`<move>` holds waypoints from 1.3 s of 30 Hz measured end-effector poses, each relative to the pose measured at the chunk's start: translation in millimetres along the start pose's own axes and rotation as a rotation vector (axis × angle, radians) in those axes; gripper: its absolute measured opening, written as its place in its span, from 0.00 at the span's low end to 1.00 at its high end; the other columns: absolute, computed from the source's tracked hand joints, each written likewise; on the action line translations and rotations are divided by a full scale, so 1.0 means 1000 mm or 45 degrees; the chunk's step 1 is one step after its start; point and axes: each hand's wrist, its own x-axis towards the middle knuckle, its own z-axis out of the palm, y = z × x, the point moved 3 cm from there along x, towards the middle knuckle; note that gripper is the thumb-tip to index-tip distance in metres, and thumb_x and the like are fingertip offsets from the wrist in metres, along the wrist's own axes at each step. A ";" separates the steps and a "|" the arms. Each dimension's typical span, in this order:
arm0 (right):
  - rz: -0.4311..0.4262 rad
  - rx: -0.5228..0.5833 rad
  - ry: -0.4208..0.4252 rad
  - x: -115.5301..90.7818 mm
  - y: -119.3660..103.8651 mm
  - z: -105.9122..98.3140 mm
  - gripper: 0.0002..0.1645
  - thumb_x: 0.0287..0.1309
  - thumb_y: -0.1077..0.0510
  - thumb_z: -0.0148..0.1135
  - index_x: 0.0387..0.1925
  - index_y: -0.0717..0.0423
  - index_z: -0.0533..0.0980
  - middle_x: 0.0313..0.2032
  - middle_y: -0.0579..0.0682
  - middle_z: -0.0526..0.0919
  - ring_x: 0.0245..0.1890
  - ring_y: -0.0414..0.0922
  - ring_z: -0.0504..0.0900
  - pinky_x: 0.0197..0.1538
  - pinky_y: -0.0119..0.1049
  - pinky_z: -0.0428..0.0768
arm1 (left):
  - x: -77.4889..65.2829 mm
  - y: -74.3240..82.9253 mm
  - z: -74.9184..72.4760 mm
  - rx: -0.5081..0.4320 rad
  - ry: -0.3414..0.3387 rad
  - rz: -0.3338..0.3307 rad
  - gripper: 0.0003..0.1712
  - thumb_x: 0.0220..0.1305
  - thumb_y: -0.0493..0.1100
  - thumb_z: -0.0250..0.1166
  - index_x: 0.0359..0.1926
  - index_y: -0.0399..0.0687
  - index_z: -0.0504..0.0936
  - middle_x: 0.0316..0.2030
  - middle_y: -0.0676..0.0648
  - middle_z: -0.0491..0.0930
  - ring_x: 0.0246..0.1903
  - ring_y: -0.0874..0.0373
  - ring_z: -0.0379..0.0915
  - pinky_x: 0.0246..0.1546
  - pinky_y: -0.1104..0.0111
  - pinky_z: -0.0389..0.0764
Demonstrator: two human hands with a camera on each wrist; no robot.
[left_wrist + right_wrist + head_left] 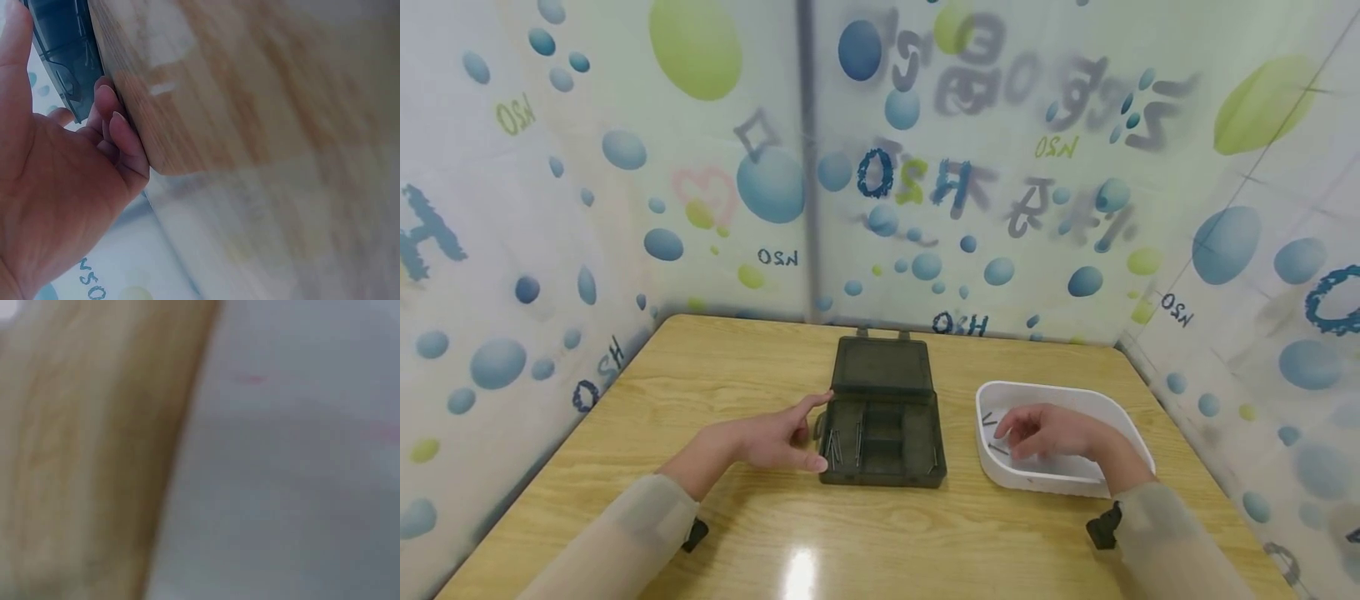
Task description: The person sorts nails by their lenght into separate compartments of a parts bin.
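A dark translucent compartment box [901, 480] stands on the table with its lid [882, 364] raised at the back. Thin metal nails or screws [835, 448] lie in its left compartments, and another in the right one. My left hand [767, 437] is at the box's left side, index finger stretched to the back and thumb at the front corner; its other fingers curl in. Over the white bin [1063, 479], my right hand [1048, 431] reaches in with loosely bent fingers, and nothing shows between them. Several loose nails or screws [997, 448] lie beside its fingertips.
The wooden table [730, 533] meets patterned curtains [880, 250] at the back and sides. A strip of table separates the box from the bin. Dark wrist devices [1103, 527] are worn at both cuffs. The right wrist view is blurred, showing only wood and a white surface.
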 end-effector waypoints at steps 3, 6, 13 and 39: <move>0.009 -0.020 -0.026 0.002 0.005 0.005 0.20 0.67 0.57 0.78 0.59 0.51 0.84 0.40 0.50 0.79 0.44 0.49 0.75 0.45 0.38 0.74 | 0.001 -0.001 0.001 0.008 -0.003 0.009 0.68 0.72 0.67 0.73 0.91 0.59 0.34 0.51 0.44 0.74 0.52 0.52 0.69 0.60 0.50 0.71; 0.001 -0.112 -0.031 0.003 0.006 0.009 0.22 0.67 0.56 0.77 0.60 0.47 0.83 0.41 0.50 0.76 0.44 0.49 0.73 0.46 0.39 0.71 | 0.002 -0.002 0.002 0.007 -0.004 0.019 0.68 0.72 0.66 0.73 0.91 0.59 0.34 0.51 0.44 0.74 0.51 0.52 0.69 0.60 0.50 0.71; -0.097 -0.361 -0.031 0.008 0.000 0.019 0.22 0.66 0.59 0.74 0.58 0.46 0.76 0.43 0.48 0.72 0.45 0.46 0.71 0.48 0.37 0.68 | 0.000 -0.002 0.000 0.008 0.005 0.019 0.67 0.72 0.64 0.73 0.91 0.57 0.35 0.50 0.44 0.74 0.50 0.52 0.68 0.59 0.51 0.71; -0.004 -0.191 0.122 0.007 -0.002 0.017 0.05 0.75 0.59 0.69 0.48 0.52 0.82 0.37 0.48 0.78 0.40 0.46 0.73 0.44 0.36 0.70 | 0.001 -0.002 0.003 0.013 0.003 0.023 0.67 0.72 0.66 0.73 0.91 0.59 0.34 0.49 0.44 0.72 0.49 0.53 0.67 0.56 0.51 0.69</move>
